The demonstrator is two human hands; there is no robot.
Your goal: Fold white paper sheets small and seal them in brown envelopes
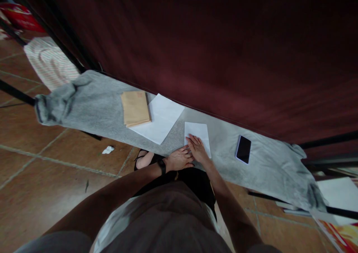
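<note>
A white sheet of paper [199, 128], which looks folded, lies on the grey cloth in front of me. My right hand [197, 148] rests flat on its lower part, fingers stretched out. Close beside it, my left hand [179, 159] reaches in from the left with its fingers extended at the paper's lower left corner. The fingertips of both hands meet or overlap there. A dark band circles my left wrist. Neither hand grips anything that I can make out.
Left of the hands, a stack of brown envelopes [136, 107] overlaps more white paper [165, 119]. A phone [243, 149] lies at the right on the grey cloth [92, 106]. Dark red fabric [212, 59] rises behind. A white scrap [108, 149] is on the tiled floor.
</note>
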